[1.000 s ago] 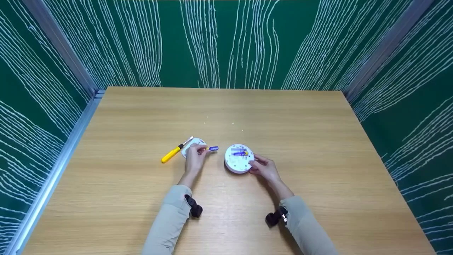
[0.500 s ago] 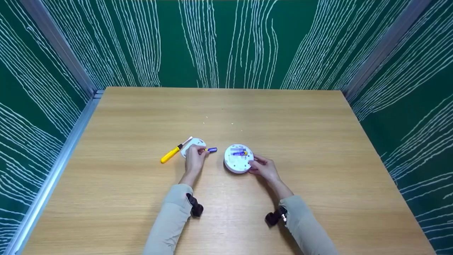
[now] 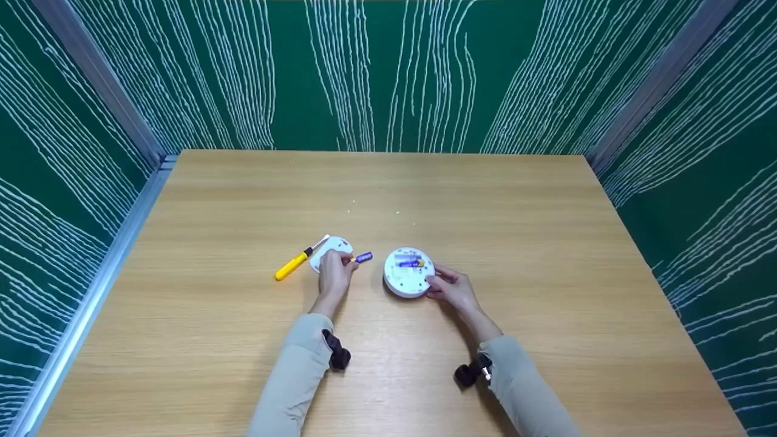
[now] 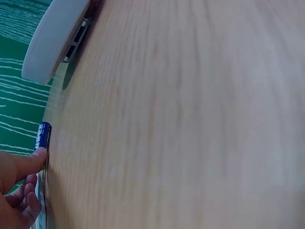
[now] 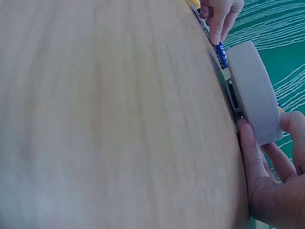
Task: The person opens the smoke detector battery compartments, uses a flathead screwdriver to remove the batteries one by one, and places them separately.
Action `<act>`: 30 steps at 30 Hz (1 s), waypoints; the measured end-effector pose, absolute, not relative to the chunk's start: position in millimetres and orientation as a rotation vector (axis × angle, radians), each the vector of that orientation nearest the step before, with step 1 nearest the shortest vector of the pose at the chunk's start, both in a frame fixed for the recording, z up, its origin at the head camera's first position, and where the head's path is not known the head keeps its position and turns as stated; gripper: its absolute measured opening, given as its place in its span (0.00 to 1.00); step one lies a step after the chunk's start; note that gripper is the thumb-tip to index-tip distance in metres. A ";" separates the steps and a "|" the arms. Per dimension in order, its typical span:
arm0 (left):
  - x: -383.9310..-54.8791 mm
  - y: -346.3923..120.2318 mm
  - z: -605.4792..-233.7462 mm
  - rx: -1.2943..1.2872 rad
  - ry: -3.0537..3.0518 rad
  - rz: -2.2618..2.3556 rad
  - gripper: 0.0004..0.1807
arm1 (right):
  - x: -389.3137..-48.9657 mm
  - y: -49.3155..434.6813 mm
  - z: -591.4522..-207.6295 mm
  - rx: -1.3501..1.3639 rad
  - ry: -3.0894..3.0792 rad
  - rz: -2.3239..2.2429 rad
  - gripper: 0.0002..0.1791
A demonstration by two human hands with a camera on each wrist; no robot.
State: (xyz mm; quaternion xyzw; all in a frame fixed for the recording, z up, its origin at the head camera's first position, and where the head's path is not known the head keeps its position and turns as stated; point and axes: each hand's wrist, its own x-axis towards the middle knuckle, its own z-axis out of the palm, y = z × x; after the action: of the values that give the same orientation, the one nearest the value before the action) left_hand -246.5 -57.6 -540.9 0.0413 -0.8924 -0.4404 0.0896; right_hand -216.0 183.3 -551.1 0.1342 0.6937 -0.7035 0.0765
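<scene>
Green walls [image 3: 510,36] with wavy white lines enclose a pale wooden table [image 3: 485,200]

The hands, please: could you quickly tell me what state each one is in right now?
Left hand: closed, pinching a battery.
Right hand: closed, gripping the white disc by its edge.

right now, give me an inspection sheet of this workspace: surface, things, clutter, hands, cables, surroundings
Surface: wood-grain table
Job's things: white round device with one battery in it; second battery; white flat piece, partly hidden; yellow screwdriver alongside it
Clutter: a few pale specks beyond the device
Left hand: pinches the second battery
Right hand: grips the device's edge
Cables: nothing seen
Surroundings: green panels with white wavy lines; grey corner posts
</scene>
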 end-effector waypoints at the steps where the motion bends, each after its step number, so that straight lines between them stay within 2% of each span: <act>1: -246.6 -57.6 -541.0 0.124 -2.657 -1.308 0.08 | -215.9 183.3 -551.0 0.399 2.080 -2.110 0.23; 13: -247.7 -59.4 -538.6 0.142 -2.706 -1.272 0.03 | -216.3 183.7 -551.8 0.388 2.076 -2.115 0.24; 16: -247.9 -60.1 -537.8 0.147 -2.709 -1.264 0.05 | -216.6 183.3 -552.2 0.399 2.076 -2.113 0.23; 19: -247.3 -61.3 -536.8 0.164 -2.698 -1.265 0.04 | -216.3 182.7 -553.1 0.404 2.081 -2.111 0.24; 23: -245.3 -62.6 -534.5 0.193 -2.687 -1.283 0.11 | -215.5 182.5 -553.9 0.389 2.090 -2.113 0.24; 30: -238.1 -61.7 -528.2 0.152 -2.673 -1.316 0.10 | -216.1 182.8 -553.3 0.413 2.055 -2.116 0.25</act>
State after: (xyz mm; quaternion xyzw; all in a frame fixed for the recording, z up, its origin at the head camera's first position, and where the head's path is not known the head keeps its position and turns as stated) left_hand -238.1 -61.7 -528.2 0.0509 -0.8931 -0.4398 0.0792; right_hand -216.1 182.8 -553.3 0.1381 0.6877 -0.7081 0.0812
